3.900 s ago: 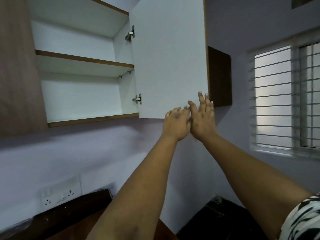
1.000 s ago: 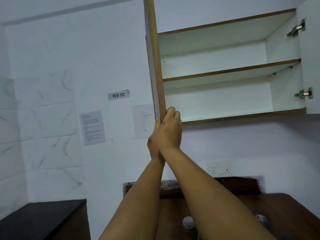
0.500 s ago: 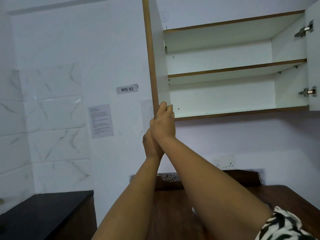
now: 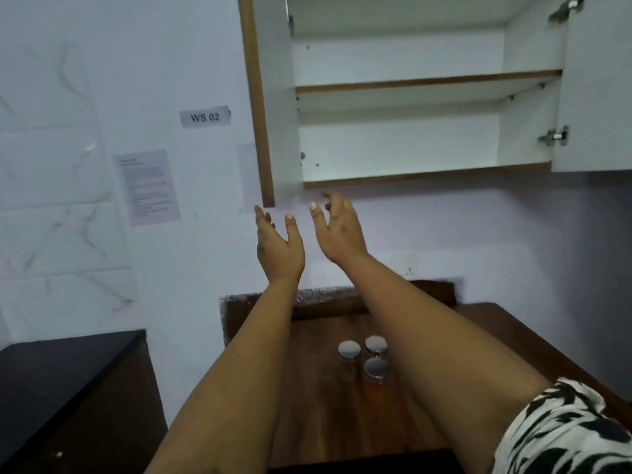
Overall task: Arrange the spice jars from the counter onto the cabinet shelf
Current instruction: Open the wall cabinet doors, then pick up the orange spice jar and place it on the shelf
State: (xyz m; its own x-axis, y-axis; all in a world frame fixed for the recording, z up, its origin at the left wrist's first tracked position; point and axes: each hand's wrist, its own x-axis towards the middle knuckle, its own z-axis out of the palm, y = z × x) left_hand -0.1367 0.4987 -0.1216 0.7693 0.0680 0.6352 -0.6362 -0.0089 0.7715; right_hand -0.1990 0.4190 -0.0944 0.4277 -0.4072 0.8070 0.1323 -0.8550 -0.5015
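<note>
Three spice jars with round silver lids [image 4: 349, 348] [image 4: 376, 344] [image 4: 376, 367] stand close together on the brown wooden counter [image 4: 328, 398], between my forearms. The wall cabinet [image 4: 410, 87] above is open, both doors swung out, and its two white shelves hold nothing. My left hand [image 4: 278, 246] and my right hand [image 4: 338, 227] are raised just below the left door's [image 4: 270, 104] lower corner, fingers loose, holding nothing and touching nothing.
The right cabinet door [image 4: 598, 83] stands open at the frame's edge. A black counter [image 4: 65, 378] lies lower at the left. On the wall are a "WS 02" label [image 4: 204, 117], a printed sheet [image 4: 147, 187] and a power socket [image 4: 408, 265].
Both hands have let go of the left cabinet door and dropped slightly away from it. The view has tilted down, bringing the jars on the counter into sight.
</note>
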